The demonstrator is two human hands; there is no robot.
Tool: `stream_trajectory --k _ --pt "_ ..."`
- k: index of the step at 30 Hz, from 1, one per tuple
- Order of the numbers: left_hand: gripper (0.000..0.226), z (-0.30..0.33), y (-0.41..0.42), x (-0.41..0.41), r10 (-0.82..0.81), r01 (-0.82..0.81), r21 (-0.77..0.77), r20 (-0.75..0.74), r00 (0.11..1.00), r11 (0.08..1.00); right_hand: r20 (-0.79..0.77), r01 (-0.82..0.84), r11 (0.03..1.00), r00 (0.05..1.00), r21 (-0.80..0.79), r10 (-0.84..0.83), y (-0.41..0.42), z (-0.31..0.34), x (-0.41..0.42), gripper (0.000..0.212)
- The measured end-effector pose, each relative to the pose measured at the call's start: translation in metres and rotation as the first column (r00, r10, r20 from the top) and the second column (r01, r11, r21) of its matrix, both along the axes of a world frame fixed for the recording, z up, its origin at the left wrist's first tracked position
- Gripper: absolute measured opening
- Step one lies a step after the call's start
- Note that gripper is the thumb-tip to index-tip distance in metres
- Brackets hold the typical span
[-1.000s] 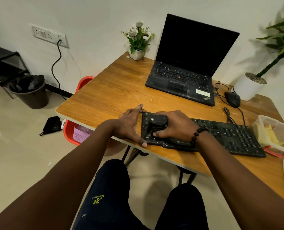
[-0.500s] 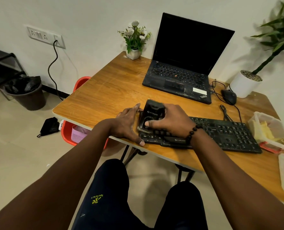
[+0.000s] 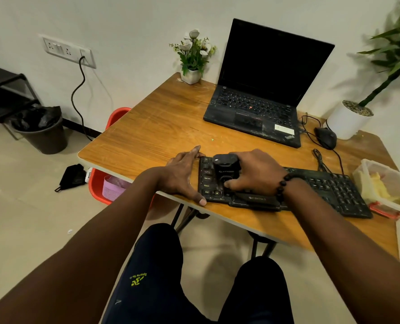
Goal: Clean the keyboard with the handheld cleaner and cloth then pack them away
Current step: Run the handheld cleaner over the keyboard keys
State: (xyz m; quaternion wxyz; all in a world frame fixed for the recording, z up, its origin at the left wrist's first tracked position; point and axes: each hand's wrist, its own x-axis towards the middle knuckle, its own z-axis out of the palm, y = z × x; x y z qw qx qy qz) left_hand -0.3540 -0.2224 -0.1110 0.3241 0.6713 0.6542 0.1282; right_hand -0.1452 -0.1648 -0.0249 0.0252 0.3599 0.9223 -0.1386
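You are looking at the black keyboard (image 3: pixel 320 188); it is lying flat near the front edge of the table, running slightly askew from left to right, and it is showing a printed brand name on its front rim; the handheld cleaner (image 3: pixel 225 169) is a small black device with a rounded top; it is standing upright on the keys at the keyboard's left end; the cloth (image 3: pixel 381 187) seems to be the yellow one, lying crumpled inside a clear plastic box just beside the keyboard's right end.
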Motion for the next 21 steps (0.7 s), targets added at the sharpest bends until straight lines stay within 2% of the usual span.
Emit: stream_trajectory --k 2,4,6,9,12,14,15,18,19,21 --pt "0.152 0.001 0.001 0.001 0.005 -0.005 -0.004 -0.003 1.0 1.0 -0.023 0.037 0.999 0.999 0.004 -0.037 0.007 0.008 0.007 0.051" --pt "0.153 0.001 0.001 0.001 0.007 -0.007 -0.009 -0.011 1.0 1.0 -0.179 0.064 0.995 0.981 -0.073 -0.076 0.003 0.006 0.005 0.056" --pt "0.153 0.0 0.0 0.001 0.005 -0.005 -0.014 -0.019 1.0 1.0 -0.256 0.035 0.994 0.965 -0.106 -0.062 -0.009 -0.004 -0.004 0.053" --pt "0.155 0.0 0.0 0.0 0.005 -0.005 -0.03 -0.003 1.0 1.0 -0.227 -0.039 0.997 0.974 -0.072 0.022 -0.022 -0.02 -0.012 0.043" --pt "0.157 -0.001 0.001 -0.001 -0.003 0.003 -0.024 -0.003 1.0 1.0 -0.088 -0.086 0.996 0.992 0.007 0.086 -0.018 -0.015 -0.006 0.048" --pt "0.153 -0.001 0.0 0.001 -0.003 0.003 -0.004 -0.01 1.0 1.0 -0.015 -0.064 0.996 0.998 0.065 0.065 -0.011 -0.006 0.001 0.052" --pt "0.152 -0.001 0.0 0.001 -0.004 0.004 0.002 -0.009 1.0 1.0 -0.032 -0.031 0.996 0.999 0.083 0.034 -0.008 -0.002 0.003 0.05" --pt "0.154 -0.002 0.001 -0.001 -0.012 0.012 -0.006 -0.013 1.0 1.0 -0.237 0.037 0.997 0.97 -0.065 -0.051 -0.009 -0.005 0.002 0.047" --pt "0.154 -0.002 0.002 -0.001 -0.014 0.014 -0.011 -0.016 1.0 1.0 -0.247 0.019 0.993 0.968 -0.118 -0.048 -0.012 -0.008 0.001 0.048" --pt "0.154 -0.001 0.001 -0.001 -0.02 0.02 -0.012 -0.02 1.0 1.0 -0.151 -0.035 0.989 0.988 -0.143 0.013 -0.017 -0.011 0.002 0.057"
